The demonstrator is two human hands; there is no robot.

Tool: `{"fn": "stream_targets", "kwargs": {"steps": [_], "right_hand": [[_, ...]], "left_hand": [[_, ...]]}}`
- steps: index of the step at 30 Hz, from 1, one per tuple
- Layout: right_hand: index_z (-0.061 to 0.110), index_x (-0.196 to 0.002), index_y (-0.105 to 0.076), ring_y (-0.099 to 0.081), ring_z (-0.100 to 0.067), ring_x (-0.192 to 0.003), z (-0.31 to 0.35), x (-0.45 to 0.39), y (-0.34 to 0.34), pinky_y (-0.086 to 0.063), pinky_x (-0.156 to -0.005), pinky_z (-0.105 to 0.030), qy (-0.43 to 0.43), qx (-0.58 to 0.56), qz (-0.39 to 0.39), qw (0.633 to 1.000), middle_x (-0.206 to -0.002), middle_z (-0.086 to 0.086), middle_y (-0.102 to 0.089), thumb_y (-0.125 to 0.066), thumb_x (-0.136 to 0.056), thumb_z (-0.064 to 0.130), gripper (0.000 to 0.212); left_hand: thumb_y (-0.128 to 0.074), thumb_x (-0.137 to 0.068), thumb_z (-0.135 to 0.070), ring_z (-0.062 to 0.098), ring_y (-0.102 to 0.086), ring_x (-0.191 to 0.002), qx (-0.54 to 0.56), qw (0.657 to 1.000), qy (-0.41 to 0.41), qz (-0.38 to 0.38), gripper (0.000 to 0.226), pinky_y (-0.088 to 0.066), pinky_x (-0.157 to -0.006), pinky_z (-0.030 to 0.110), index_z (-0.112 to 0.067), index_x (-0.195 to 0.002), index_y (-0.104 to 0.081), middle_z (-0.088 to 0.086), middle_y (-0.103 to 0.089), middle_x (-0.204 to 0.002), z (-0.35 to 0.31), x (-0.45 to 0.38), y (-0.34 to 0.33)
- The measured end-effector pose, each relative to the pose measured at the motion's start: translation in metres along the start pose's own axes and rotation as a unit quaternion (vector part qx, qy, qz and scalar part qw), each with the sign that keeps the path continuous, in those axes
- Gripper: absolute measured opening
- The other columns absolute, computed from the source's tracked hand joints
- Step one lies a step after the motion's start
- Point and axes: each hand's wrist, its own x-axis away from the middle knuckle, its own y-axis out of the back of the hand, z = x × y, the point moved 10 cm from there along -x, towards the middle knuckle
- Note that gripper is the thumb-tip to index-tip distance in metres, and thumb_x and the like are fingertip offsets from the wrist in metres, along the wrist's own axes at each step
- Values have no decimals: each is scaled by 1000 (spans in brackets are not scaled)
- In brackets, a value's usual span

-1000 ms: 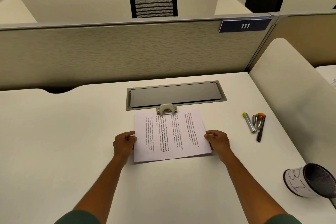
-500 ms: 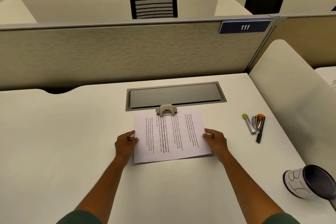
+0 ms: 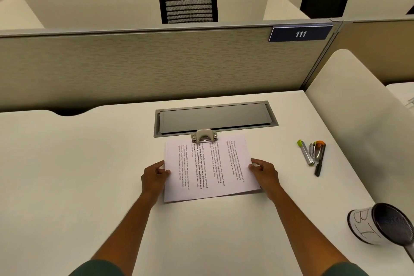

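Observation:
A printed paper sheet [image 3: 210, 168] lies flat on the white desk [image 3: 78, 175], its text running sideways. Its far edge sits in the mouth of a small metal hole punch [image 3: 203, 135]. My left hand [image 3: 154, 177] holds the sheet's left edge, fingers curled, with the thumb on the paper. At the right edge, my right hand [image 3: 265, 171] pinches the sheet with curled fingers. Both forearms reach in from the bottom of the view.
A grey cable-hatch lid [image 3: 215, 117] is set into the desk just behind the punch. To the right lie a stapler, a staple remover and a black pen [image 3: 312, 155]. A mesh pen cup [image 3: 380, 224] lies tipped at the near right. Partition panels bound the back and right.
Both hands have shifted very slightly along the sheet's side edges. The paper and the punch stay where they were.

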Motion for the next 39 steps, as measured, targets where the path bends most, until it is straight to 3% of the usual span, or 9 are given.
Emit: {"fn": "stream_targets", "kwargs": {"steps": [5, 7, 10, 15, 23, 29, 39], "right_hand": [[15, -132, -59, -56, -28, -121, -1, 1, -2, -43, -107, -39, -4, 1, 7, 1000, -120, -6, -65, -59, -94, 22, 38], [15, -132, -59, -57, -27, -117, 0, 0, -2, -44, -106, -40, -6, 3, 7, 1000, -120, -7, -66, -59, -94, 22, 38], [17, -131, -59, -58, -24, -110, -1, 0, -2, -45, -103, -37, -14, 3, 11, 1000, -100, -1, -63, -59, -94, 22, 38], [16, -132, -58, -57, -28, -117, 1, 1, -2, -43, -106, -40, -8, 12, 14, 1000, -99, 4, -56, -59, -95, 22, 38], [15, -133, -57, -57, -25, -114, 2, 2, -2, -43, -107, -42, -8, 9, 15, 1000, -100, 1, -58, -58, -95, 22, 39], [13, -133, -57, -55, -28, -121, 3, 4, -2, -42, -108, -41, -2, 9, 8, 1000, -129, -9, -62, -57, -95, 21, 39], [10, -131, -59, -57, -28, -119, 7, 1, -2, -42, -106, -36, 13, 46, 1, 999, -130, -9, -63, -58, -94, 20, 37]], "left_hand": [[-65, -90, -6, 36, -63, -106, -8, 1000, -2, 6, 48, -49, -100, 53, -4, -136, -52, 19, -67, -118, -1, 0, -1], [-65, -90, -6, 36, -63, -104, -10, 1000, 1, 10, 48, -49, -100, 52, -5, -137, -53, 19, -69, -113, 0, 0, -1], [-67, -89, -6, 35, -64, -101, -12, 1000, 7, 8, 48, -50, -98, 49, -7, -135, -55, 18, -71, -102, 1, 0, -1], [-67, -89, -7, 35, -64, -101, -12, 1000, 12, 17, 48, -50, -99, 49, -8, -136, -54, 17, -71, -104, 0, -1, -2], [-65, -90, -9, 35, -62, -105, -17, 999, 17, 26, 50, -49, -101, 49, -7, -138, -51, 18, -68, -115, 0, -1, -4], [-63, -92, -10, 37, -62, -108, -26, 999, 18, 37, 50, -48, -102, 51, -6, -140, -49, 18, -67, -117, -2, -3, -5], [-63, -93, -17, 36, -59, -113, -32, 999, 15, 15, 46, -48, -101, 52, -6, -136, -52, 18, -63, -126, -1, -6, 0]]}}
